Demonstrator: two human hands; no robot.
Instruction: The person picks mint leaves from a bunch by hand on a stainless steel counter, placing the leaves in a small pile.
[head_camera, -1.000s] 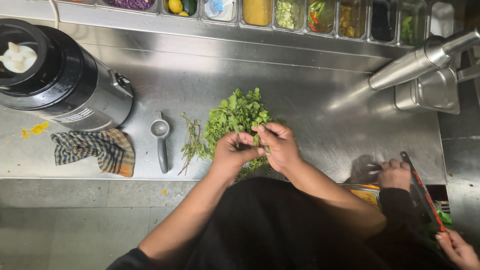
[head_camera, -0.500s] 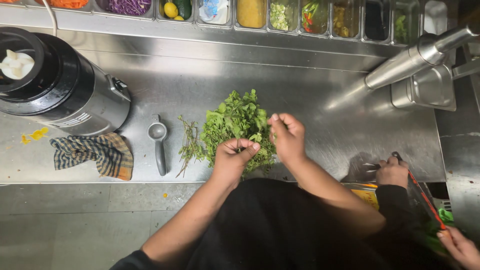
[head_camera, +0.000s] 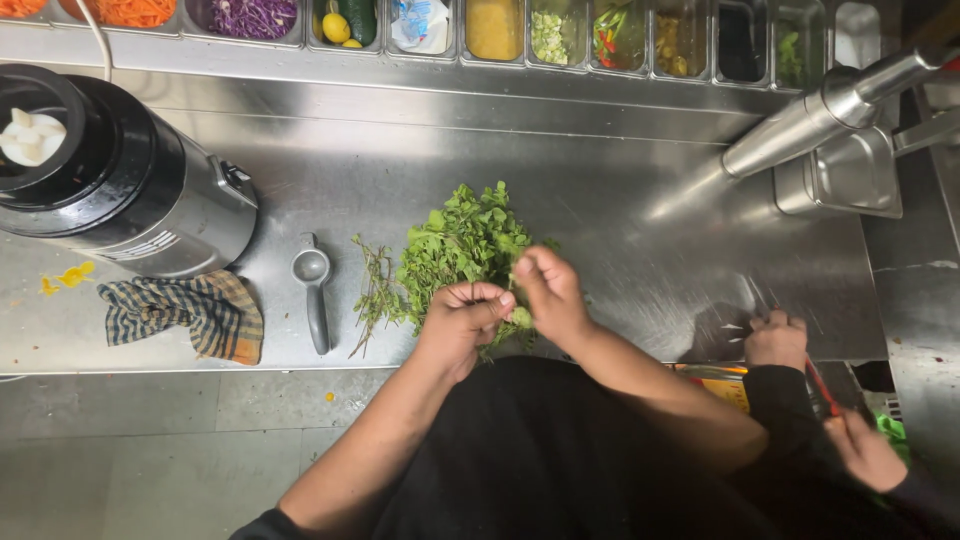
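A pile of green leafy herbs (head_camera: 462, 245) lies on the steel counter (head_camera: 620, 230), with a few bare stems (head_camera: 375, 290) just to its left. My left hand (head_camera: 462, 318) and my right hand (head_camera: 548, 295) meet at the near edge of the pile. Both pinch the same small herb sprig (head_camera: 518, 316) between fingertips and thumb. My forearms come up from the bottom of the view over my dark apron.
A black blender (head_camera: 110, 170) stands at the left, a checked cloth (head_camera: 185, 312) in front of it. A grey measuring scoop (head_camera: 314, 290) lies beside the stems. Ingredient tubs (head_camera: 495, 30) line the back. Another person's hands (head_camera: 775, 340) work at the right edge.
My right hand came back down from the pile to meet my left hand, and both now pinch a sprig together.
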